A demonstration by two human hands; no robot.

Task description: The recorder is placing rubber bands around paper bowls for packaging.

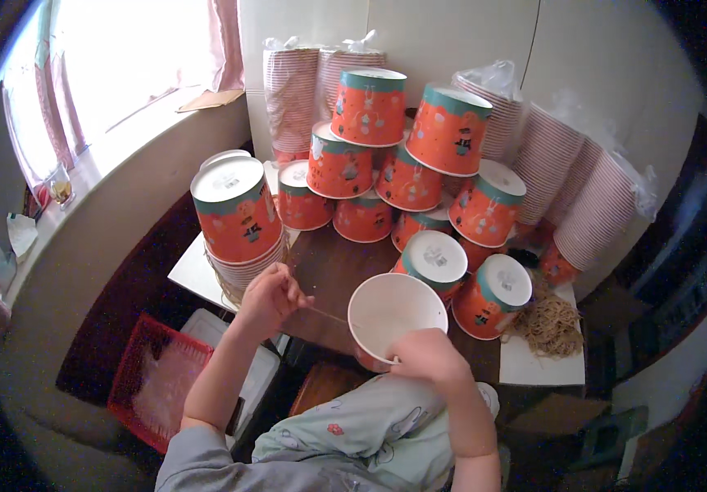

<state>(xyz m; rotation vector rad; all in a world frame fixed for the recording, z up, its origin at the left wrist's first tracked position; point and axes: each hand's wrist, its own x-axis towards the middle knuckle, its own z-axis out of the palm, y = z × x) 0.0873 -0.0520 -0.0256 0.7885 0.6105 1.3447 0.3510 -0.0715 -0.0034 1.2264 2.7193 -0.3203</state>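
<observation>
Right hand (429,358) on bucket (398,313), nearby print (438,256) illegible

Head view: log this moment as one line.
left hand: pinching thin cord | right hand: holding near rim of open bucket | ahead: stacked upturned orange buckets | table right: twine bundle

Window (140,49), brightly lit, upper left; pink curtain (226,41) at its right side. Sill (136,135), pale, curving in view. Upon it: brown flat sheet (210,100), near the far end; small clear glass (61,189) with amber tint, nearer. Red basket (136,420), openwork, lower left; white box (256,373) just beside. Cardboard box (554,412), lower right, in shadow. Wall (427,33), cream, dark vertical seam.
</observation>
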